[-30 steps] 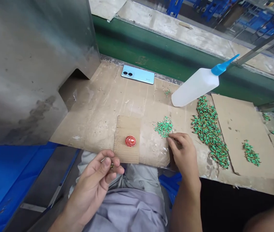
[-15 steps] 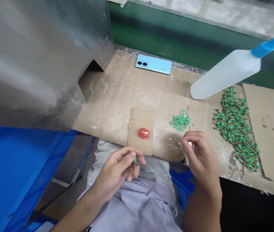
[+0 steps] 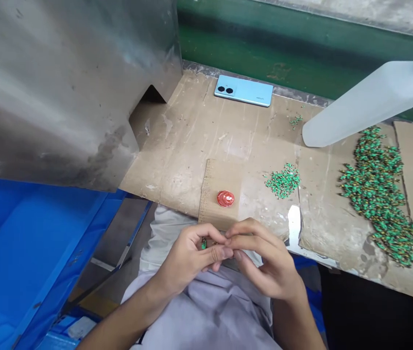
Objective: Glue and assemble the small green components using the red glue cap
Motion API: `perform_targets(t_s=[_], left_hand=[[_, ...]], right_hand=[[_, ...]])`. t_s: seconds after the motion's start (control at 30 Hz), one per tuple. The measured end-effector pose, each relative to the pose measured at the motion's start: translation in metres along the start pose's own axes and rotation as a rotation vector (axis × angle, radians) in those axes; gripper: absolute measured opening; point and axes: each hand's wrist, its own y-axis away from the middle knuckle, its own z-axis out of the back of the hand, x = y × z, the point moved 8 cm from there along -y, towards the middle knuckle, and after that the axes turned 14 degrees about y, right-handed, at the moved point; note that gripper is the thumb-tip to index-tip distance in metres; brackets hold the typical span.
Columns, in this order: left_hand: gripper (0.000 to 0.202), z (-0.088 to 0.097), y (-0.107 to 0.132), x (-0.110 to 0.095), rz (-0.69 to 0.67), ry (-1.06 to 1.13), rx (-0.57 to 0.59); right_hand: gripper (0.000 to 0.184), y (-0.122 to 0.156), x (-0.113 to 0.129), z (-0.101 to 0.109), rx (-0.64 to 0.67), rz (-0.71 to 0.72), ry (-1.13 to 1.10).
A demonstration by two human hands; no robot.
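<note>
My left hand (image 3: 192, 255) and my right hand (image 3: 265, 262) meet fingertip to fingertip over my lap, just below the front edge of the cardboard-covered table (image 3: 192, 146). The left fingers pinch a small green part (image 3: 203, 243). The right fingers are pinched too, against the left thumb; what they hold is too small to make out. A small heap of green parts (image 3: 283, 181) lies on the cardboard ahead of the right hand. A red round cap (image 3: 225, 198) sits just beyond my hands.
A large pile of green parts (image 3: 377, 192) spreads at the right. A white squeeze bottle (image 3: 367, 107) with a blue nozzle leans above it. A light-blue phone (image 3: 243, 91) lies at the back. A grey metal housing (image 3: 64, 87) fills the left, a blue bin (image 3: 27, 257) below it.
My right hand left the small green heap and came back down to my left hand; the fingertips now touch. The view shifted left and down.
</note>
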Motion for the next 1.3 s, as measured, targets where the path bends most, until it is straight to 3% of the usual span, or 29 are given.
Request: perform_targets(t_s=[0.17, 0.47, 0.73, 1.03, 1.3], left_hand=[[0.04, 0.003, -0.002, -0.003, -0.005, -0.014, 0.003], [0.026, -0.011, 0.007, -0.034, -0.212, -0.251, 0.082], [0.014, -0.001, 0.011, -0.039, -0.366, -0.48, -0.042], [0.009, -0.007, 0.009, -0.052, -0.505, -0.408, -0.046], [0.01, -0.008, 0.005, -0.052, -0.484, -0.425, -0.072]], right_hand=[[0.027, 0.0, -0.006, 0.001, -0.002, -0.033, -0.094], [0.03, 0.001, 0.005, 0.002, -0.104, 0.058, 0.152], [0.026, -0.002, 0.003, -0.005, -0.095, 0.042, 0.222], [0.025, -0.006, -0.003, -0.009, -0.158, -0.031, 0.225], [0.022, -0.007, -0.012, -0.012, -0.122, -0.135, 0.096]])
